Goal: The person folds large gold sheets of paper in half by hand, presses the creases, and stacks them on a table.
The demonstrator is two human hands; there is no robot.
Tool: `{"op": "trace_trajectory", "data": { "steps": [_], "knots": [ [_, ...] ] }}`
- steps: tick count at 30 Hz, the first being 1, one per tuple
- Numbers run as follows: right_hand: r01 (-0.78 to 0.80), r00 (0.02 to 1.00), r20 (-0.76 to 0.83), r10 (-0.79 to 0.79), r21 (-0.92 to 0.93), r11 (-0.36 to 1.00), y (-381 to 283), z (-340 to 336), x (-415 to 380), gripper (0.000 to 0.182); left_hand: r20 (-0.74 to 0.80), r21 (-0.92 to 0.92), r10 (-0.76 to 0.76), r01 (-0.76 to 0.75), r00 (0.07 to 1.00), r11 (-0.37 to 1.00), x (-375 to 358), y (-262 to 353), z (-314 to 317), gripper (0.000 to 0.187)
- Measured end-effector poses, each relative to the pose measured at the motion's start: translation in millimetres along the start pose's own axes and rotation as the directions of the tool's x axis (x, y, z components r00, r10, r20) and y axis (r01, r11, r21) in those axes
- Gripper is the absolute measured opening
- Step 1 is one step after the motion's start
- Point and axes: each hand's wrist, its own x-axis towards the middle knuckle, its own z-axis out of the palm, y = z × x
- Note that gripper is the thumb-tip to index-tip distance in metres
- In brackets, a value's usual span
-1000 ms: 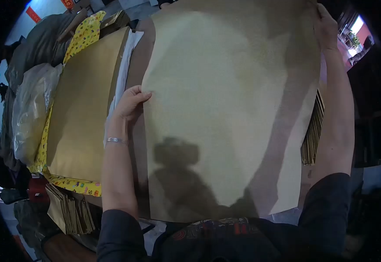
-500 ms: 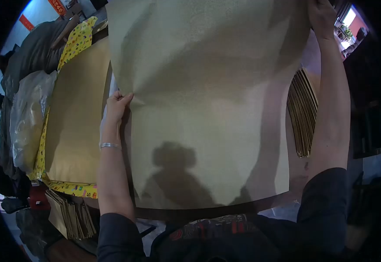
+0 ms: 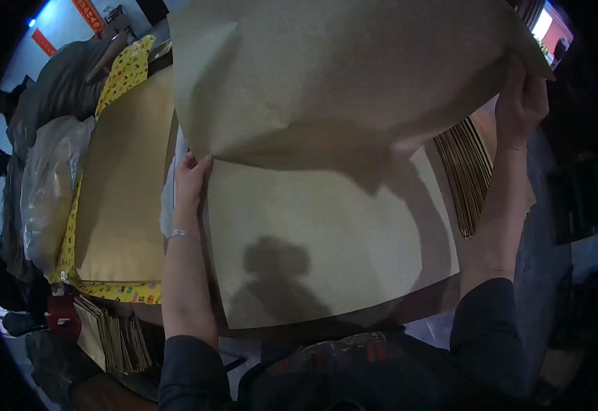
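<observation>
A large sheet of brown paper (image 3: 326, 233) lies over the table in front of me, its far half lifted and bending back toward me. My left hand (image 3: 193, 175) pinches the sheet's left edge between thumb and fingers, where a crease runs inward. At the upper right my right hand (image 3: 526, 99) grips the raised far part near its corner; the paper hides some of those fingers. A shadow of my head falls on the flat near half.
To the left is a stack of brown paper (image 3: 124, 185) on a yellow patterned cloth (image 3: 124, 68). Folded paper bundles stand at right (image 3: 467, 175) and lower left (image 3: 114, 335). A clear plastic bag (image 3: 56, 178) lies beyond the stack.
My right hand has come down and slightly outward, bringing the far part of the sheet over toward me. My left hand keeps its pinch at nearly the same place.
</observation>
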Motion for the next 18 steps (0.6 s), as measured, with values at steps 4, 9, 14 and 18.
{"op": "trace_trajectory", "data": {
  "steps": [4,9,14,18],
  "knots": [
    [-0.179,0.976,0.071,0.205,-0.270,0.946,-0.7,-17.8,-10.0,0.022,0.238,-0.218,-0.022,0.075,0.971,0.973,9.7,39.0,-0.4,0.027],
    [-0.192,0.979,0.072,0.191,-0.002,0.981,23.9,-14.3,-5.5,0.029,0.350,0.028,-0.073,0.068,0.934,0.997,35.2,67.5,-5.7,0.026],
    [-0.263,0.956,0.095,0.277,-0.138,0.955,33.2,-20.1,0.1,0.029,0.075,0.150,0.144,-0.154,0.987,0.977,22.5,103.2,6.7,0.022],
    [-0.172,0.979,0.082,0.184,-0.132,0.976,21.3,-19.8,0.8,0.025,0.026,0.460,0.198,-0.187,0.980,0.868,17.2,115.9,-4.9,0.020]
  ]
}}
